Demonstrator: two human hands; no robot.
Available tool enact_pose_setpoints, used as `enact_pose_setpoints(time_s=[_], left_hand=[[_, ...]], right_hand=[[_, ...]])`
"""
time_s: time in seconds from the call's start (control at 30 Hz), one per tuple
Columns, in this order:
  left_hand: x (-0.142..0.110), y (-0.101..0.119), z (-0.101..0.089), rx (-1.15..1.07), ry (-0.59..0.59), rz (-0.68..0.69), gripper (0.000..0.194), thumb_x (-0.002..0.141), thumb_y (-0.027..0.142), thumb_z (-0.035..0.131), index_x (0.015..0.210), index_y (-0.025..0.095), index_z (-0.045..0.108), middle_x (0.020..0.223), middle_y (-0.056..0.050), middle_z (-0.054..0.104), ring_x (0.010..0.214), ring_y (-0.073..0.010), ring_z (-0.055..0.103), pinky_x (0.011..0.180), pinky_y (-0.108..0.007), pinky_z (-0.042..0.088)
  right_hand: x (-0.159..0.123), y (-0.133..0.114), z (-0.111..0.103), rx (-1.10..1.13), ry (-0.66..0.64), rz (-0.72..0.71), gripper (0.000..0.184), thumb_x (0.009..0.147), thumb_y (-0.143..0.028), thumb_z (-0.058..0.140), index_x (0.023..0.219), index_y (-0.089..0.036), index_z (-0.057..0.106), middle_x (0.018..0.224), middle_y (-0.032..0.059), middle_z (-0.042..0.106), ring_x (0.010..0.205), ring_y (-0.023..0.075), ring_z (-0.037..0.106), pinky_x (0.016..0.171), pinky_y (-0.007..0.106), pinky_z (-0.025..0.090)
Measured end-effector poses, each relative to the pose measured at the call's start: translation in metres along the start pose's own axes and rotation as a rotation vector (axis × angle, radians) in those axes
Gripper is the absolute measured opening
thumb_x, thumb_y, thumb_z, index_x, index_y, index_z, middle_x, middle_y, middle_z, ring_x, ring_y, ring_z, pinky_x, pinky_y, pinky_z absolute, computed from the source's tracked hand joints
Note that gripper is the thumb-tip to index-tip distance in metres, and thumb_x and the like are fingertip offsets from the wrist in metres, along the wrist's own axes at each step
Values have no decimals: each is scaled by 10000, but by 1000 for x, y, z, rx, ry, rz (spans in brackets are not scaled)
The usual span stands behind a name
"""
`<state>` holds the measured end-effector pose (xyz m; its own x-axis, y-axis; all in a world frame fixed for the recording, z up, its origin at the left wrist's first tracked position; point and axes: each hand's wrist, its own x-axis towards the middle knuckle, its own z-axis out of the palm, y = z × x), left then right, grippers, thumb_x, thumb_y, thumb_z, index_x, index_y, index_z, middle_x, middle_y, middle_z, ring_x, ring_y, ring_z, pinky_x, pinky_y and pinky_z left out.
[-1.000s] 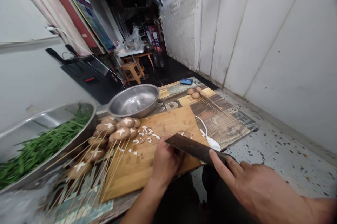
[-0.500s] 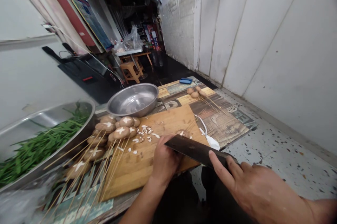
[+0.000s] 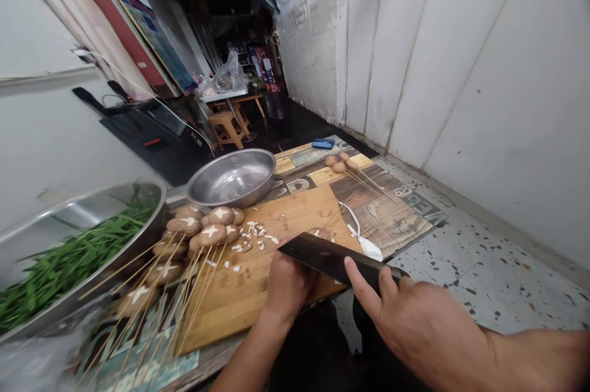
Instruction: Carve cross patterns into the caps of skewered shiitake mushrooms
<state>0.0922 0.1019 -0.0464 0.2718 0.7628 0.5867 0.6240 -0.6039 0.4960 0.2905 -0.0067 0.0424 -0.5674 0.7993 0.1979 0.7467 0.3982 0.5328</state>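
Close-quarters cutting, two-handed

Obs.: right hand (image 3: 428, 318) has its grip closed on one cleaver (image 3: 327, 257), index finger along the blade. Left hand (image 3: 286, 281) sits beneath the blade's far end; grip contents hidden, cannot tell. Step, judged: fine cutting; a further stroke would call for fingertips clear of the edge. Mushrooms (image 3: 211, 236) bunch at and partly over the left side of one cutting board (image 3: 230, 303). Count: at least six cross-cut caps, overlap prevents a total; four brown pieces (image 3: 339, 167) across the counter (image 3: 378, 214).
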Motion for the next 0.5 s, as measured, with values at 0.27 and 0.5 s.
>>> enact_pose_setpoints(time_s=[0.27, 0.5], left_hand=[[2, -2, -1, 129, -22, -27, 163, 907, 333, 632, 935, 182, 685, 955, -80, 715, 905, -240, 648, 839, -396, 536], [2, -6, 2, 197, -30, -8, 266, 894, 288, 668, 1132, 172, 647, 1092, -92, 722, 1019, -263, 650, 932, -453, 493]], right_hand=[[-11, 58, 1, 651, -126, 187, 701, 810, -123, 445, 1507, -69, 392, 483, 18, 628, 323, 204, 549, 343, 286, 268], [-14, 88, 50, 1675, -537, 485, 647, 999, -448, 405, 1553, -159, 237, 412, -77, 515, 373, 165, 544, 403, 231, 449]])
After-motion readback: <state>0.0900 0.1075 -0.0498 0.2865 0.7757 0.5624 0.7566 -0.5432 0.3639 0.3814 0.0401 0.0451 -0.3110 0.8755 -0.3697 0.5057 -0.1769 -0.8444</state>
